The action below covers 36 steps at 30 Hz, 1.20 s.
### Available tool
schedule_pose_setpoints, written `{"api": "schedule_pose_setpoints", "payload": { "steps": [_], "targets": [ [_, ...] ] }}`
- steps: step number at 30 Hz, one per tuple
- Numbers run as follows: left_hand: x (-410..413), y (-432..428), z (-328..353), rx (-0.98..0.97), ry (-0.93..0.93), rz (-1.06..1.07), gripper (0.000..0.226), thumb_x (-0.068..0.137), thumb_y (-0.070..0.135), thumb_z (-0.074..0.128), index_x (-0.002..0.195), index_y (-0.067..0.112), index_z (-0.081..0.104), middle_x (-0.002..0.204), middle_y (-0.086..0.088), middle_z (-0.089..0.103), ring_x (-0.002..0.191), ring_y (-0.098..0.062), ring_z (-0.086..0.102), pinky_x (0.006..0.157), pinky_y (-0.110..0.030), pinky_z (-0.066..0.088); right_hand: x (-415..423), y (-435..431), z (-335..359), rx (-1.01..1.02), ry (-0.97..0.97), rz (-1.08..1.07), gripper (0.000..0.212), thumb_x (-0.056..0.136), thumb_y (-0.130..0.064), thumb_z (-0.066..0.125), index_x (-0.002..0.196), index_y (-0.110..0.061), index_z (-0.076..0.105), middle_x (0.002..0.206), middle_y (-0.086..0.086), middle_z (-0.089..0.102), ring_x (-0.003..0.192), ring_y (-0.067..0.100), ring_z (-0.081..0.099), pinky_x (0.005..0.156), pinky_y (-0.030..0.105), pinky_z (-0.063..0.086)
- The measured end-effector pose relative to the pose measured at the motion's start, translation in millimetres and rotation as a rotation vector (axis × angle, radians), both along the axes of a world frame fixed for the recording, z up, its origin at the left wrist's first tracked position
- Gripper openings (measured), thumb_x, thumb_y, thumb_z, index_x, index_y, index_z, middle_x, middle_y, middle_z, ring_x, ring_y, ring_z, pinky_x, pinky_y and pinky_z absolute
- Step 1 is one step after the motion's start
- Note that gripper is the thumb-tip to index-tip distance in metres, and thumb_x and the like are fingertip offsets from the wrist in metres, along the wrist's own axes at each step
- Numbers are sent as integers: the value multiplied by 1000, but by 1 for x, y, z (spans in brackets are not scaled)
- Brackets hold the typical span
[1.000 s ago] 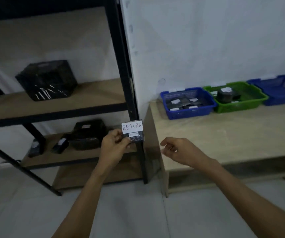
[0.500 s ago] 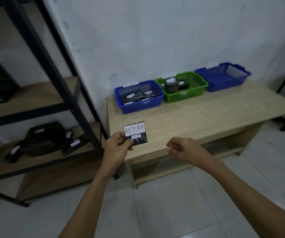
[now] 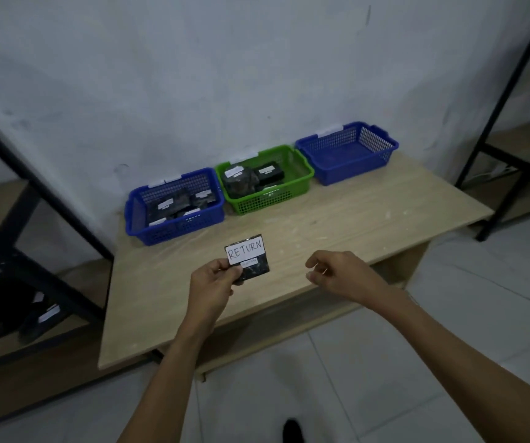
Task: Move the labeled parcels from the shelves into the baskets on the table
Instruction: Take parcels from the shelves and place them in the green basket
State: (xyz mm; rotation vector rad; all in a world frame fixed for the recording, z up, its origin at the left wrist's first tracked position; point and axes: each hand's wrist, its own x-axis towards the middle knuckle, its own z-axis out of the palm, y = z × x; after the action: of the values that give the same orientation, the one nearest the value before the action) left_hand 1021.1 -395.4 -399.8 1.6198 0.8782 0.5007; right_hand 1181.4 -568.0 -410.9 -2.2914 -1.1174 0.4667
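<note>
table (image 3: 369,215): left blue basket (image 3: 134,219) and green basket (image 3: 270,201) hold parcels (image 3: 241,182), right blue basket (image 3: 347,163) none seen; more wait on the shelf (image 3: 75,334), so judged partway. left hand (image 3: 212,286) pinches the return parcel (image 3: 252,262) over the table front, unbinned; right hand (image 3: 343,276) loose, holding nothing.

2 blue baskets (image 3: 174,230) (image 3: 350,174), 1 green basket (image 3: 263,203), 2 hands (image 3: 212,282) (image 3: 343,273)

The desk (image 3: 369,219) is pale matt wood-grain board; the left blue basket (image 3: 177,230), green basket (image 3: 267,203) and right blue basket (image 3: 353,169) are perforated plastic. The parcel (image 3: 257,271) is wrapped in glossy black film, its label (image 3: 245,249) matt white paper.
</note>
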Motion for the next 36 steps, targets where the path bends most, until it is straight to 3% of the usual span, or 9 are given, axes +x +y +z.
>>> {"api": "schedule_pose_setpoints", "payload": {
  "steps": [3, 5, 7, 12, 19, 25, 29, 32, 36],
  "targets": [
    [48, 2, -14, 1, 6, -20, 15, 89, 7, 61, 92, 20, 68, 88, 5, 71, 71, -3, 63, 64, -21, 47, 48, 6, -9, -1, -3, -10, 25, 87, -34, 62, 108, -20, 62, 85, -8, 61, 78, 9, 58, 77, 29, 50],
    [83, 10, -26, 4, -3, -16, 15, 88, 5, 62, 95, 17, 69, 84, 7, 69, 63, 7, 61, 58, -8, 46, 83, 14, -15, -13, -3, -14, 26, 87, -35, 61, 108, -21, 62, 86, -8, 62, 77, 8, 58, 77, 27, 50],
    [121, 22, -35, -1, -8, 4, 12, 87, 4, 63, 94, 11, 71, 76, 2, 65, 53, 10, 56, 51, -4, 41, 119, 24, -21, -25, -9, -23, 25, 87, -35, 61, 108, -21, 62, 90, -6, 65, 77, 8, 57, 77, 27, 49],
    [211, 53, -47, -50, 18, 68, 10, 84, 2, 67, 93, 0, 70, 63, 0, 58, 42, 7, 50, 43, -6, 36, 200, 46, -26, -55, 8, -50, 24, 87, -35, 61, 108, -22, 62, 87, -8, 63, 77, 8, 58, 76, 25, 48],
    [319, 101, -43, -59, 56, 198, 14, 79, 6, 75, 88, 3, 65, 68, -5, 64, 55, -10, 52, 47, -13, 43, 299, 90, -41, -52, 48, -4, 28, 86, -35, 62, 111, -24, 59, 102, -4, 64, 85, 13, 62, 80, 32, 51],
    [393, 125, -63, -56, 151, 319, 6, 82, 9, 73, 79, 5, 70, 62, -9, 61, 55, -14, 50, 58, -25, 42, 381, 132, -78, -65, 50, 141, 33, 88, -34, 60, 118, -24, 55, 117, -1, 58, 97, 12, 57, 84, 26, 46],
    [436, 148, -82, -71, 217, 369, 10, 79, 12, 75, 83, 2, 73, 75, -12, 67, 64, -14, 55, 66, -26, 44, 419, 161, -90, -15, 31, 192, 43, 88, -28, 59, 128, -16, 49, 132, 1, 49, 114, 18, 52, 92, 31, 44],
    [463, 167, -96, -67, 273, 398, 9, 77, 16, 77, 79, 8, 73, 81, -11, 71, 71, -18, 63, 71, -31, 51, 435, 181, -98, -41, -44, 248, 56, 89, -27, 58, 139, -11, 38, 147, 5, 36, 132, 21, 39, 107, 34, 33],
    [492, 188, -123, -58, 380, 361, 13, 74, 19, 80, 79, 9, 73, 83, -11, 73, 77, -21, 67, 76, -33, 54, 450, 204, -117, -202, -229, 323, 69, 94, -32, 49, 148, -11, 13, 159, 5, 5, 146, 19, 2, 117, 44, 2]
  ]
}}
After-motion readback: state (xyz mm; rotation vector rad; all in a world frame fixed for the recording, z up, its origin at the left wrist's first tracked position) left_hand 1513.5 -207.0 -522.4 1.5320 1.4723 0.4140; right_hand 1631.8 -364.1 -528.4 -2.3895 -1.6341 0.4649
